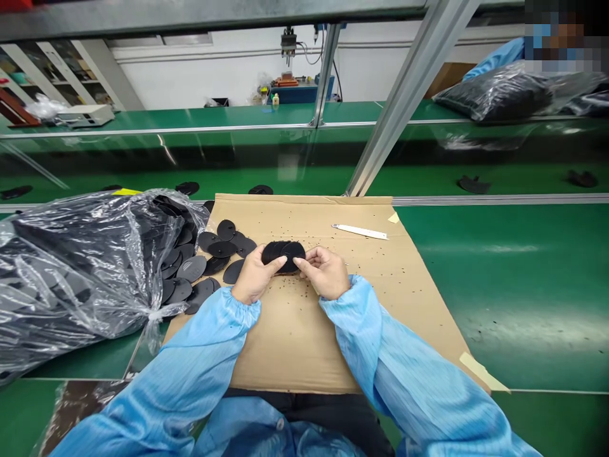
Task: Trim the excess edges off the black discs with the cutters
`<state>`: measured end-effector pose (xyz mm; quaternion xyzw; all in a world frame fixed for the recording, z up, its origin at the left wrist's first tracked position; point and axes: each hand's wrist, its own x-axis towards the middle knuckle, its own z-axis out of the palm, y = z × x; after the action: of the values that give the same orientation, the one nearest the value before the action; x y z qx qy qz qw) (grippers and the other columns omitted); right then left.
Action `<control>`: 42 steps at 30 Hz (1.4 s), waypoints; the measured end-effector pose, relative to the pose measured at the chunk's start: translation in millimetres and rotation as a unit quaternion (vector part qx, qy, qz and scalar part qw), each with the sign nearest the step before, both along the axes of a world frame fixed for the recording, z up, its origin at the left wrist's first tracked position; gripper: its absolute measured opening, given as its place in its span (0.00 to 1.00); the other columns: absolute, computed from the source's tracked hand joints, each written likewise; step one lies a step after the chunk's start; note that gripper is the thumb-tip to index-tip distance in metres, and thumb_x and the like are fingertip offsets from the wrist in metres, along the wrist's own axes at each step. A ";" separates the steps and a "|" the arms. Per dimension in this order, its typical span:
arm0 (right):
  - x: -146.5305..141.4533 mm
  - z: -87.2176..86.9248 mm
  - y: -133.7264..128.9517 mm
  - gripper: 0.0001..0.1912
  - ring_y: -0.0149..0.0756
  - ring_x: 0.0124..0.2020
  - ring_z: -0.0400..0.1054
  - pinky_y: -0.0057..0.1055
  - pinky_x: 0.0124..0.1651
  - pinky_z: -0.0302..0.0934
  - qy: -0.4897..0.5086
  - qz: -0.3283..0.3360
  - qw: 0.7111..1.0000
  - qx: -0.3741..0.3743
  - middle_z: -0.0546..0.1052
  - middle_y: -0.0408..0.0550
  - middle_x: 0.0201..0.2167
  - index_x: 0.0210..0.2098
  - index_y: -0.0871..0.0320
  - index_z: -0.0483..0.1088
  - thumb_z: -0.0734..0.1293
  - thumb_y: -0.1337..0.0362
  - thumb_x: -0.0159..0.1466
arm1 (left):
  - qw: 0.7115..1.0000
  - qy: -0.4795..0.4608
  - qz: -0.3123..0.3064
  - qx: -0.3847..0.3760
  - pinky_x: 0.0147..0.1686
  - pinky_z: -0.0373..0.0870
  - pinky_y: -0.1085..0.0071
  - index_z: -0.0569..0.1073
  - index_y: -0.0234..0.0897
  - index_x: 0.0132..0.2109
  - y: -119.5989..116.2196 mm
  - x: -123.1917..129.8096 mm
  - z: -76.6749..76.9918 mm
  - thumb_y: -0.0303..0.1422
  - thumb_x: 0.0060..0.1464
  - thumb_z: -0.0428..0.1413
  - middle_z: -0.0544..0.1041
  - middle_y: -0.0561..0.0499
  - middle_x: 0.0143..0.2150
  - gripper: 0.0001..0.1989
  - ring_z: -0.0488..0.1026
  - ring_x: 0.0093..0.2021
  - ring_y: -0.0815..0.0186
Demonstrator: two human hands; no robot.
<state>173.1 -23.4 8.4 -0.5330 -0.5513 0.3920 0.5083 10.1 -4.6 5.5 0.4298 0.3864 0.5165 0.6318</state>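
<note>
Several thin black discs (285,254) are fanned out in a row between my hands, above a sheet of brown cardboard (304,343). My left hand (257,274) is closed on the left end of the row, thumb across the front. At the right end, my right hand (326,271) pinches the discs between thumb and fingers. Left of my left hand lies a loose heap of black discs (192,269), some overlapping. A white slim blade-like tool (360,231) rests on the cardboard beyond my right hand.
A clear plastic bag (85,273) full of black discs lies on the left. Small black bits are scattered over the cardboard. Behind a metal rail (499,201), more black pieces lie on a green belt (304,184). A metal post (404,101) slants up; a person sits back right.
</note>
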 end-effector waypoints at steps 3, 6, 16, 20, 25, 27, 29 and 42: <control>-0.4 1.9 -1.3 0.17 0.33 0.18 0.69 0.27 0.22 0.64 -0.013 0.001 1.000 0.010 0.73 0.44 0.17 0.25 0.58 0.65 0.72 0.51 0.54 | 1.000 0.001 -0.023 0.013 0.54 0.66 0.57 0.73 0.32 0.47 0.1 -1.2 0.4 0.34 0.45 0.65 0.78 0.44 0.45 0.22 0.74 0.47 0.58; -0.1 2.6 -1.4 0.18 0.33 0.18 0.69 0.27 0.22 0.63 -0.019 0.005 1.000 0.006 0.73 0.44 0.18 0.25 0.58 0.66 0.72 0.50 0.53 | 0.998 0.008 -0.055 0.020 0.52 0.67 0.58 0.75 0.31 0.45 -0.1 -2.8 1.3 0.35 0.45 0.65 0.79 0.44 0.44 0.19 0.74 0.46 0.58; 4.1 7.0 -1.6 0.17 0.31 0.21 0.64 0.27 0.26 0.56 -0.187 0.018 0.981 0.039 0.71 0.43 0.21 0.29 0.58 0.65 0.65 0.49 0.59 | 0.995 0.033 -0.085 0.029 0.50 0.69 0.60 0.76 0.32 0.45 -1.1 -4.3 -2.8 0.36 0.46 0.65 0.78 0.44 0.44 0.19 0.74 0.45 0.58; 4.7 19.2 -5.7 0.23 0.34 0.24 0.64 0.29 0.28 0.51 -0.338 0.078 0.937 0.035 0.71 0.47 0.22 0.26 0.58 0.67 0.56 0.47 0.65 | 0.992 0.004 -0.122 0.008 0.48 0.69 0.60 0.76 0.31 0.43 -3.8 -4.6 1.7 0.36 0.45 0.66 0.78 0.44 0.41 0.19 0.74 0.43 0.58; 6.3 21.4 -6.6 0.28 0.34 0.24 0.62 0.29 0.27 0.46 -0.389 0.128 0.912 0.027 0.71 0.48 0.21 0.26 0.59 0.69 0.53 0.44 0.66 | 0.990 0.001 -0.138 0.001 0.45 0.70 0.64 0.76 0.30 0.39 -5.3 -5.2 6.7 0.35 0.43 0.66 0.78 0.44 0.38 0.17 0.74 0.40 0.61; 7.3 20.6 -6.1 0.29 0.33 0.23 0.61 0.28 0.27 0.45 -0.382 0.140 0.913 0.033 0.70 0.48 0.20 0.26 0.59 0.69 0.52 0.44 0.66 | 0.990 0.008 -0.144 0.010 0.44 0.69 0.64 0.76 0.30 0.39 -5.1 -5.8 5.8 0.35 0.44 0.66 0.78 0.45 0.38 0.16 0.74 0.40 0.61; 8.4 20.5 -5.5 0.29 0.31 0.22 0.59 0.28 0.27 0.45 -0.368 0.151 0.917 0.043 0.69 0.47 0.20 0.25 0.59 0.68 0.52 0.44 0.66 | 0.989 0.020 -0.146 0.020 0.45 0.69 0.64 0.76 0.31 0.40 -4.4 -6.4 4.0 0.35 0.45 0.66 0.78 0.45 0.39 0.16 0.74 0.41 0.61; 3.6 15.3 -8.3 0.23 0.29 0.21 0.57 0.27 0.25 0.50 -0.237 0.094 0.963 0.090 0.67 0.43 0.20 0.26 0.59 0.68 0.61 0.45 0.62 | 0.985 -0.087 -0.137 -0.054 0.44 0.69 0.69 0.74 0.34 0.39 -3.5 -4.5 11.8 0.33 0.43 0.67 0.76 0.48 0.38 0.16 0.73 0.41 0.64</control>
<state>176.7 -31.7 23.6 -0.5087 -0.7365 0.2492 0.3697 5.6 -8.1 17.3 0.3968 0.2949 0.4390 0.7503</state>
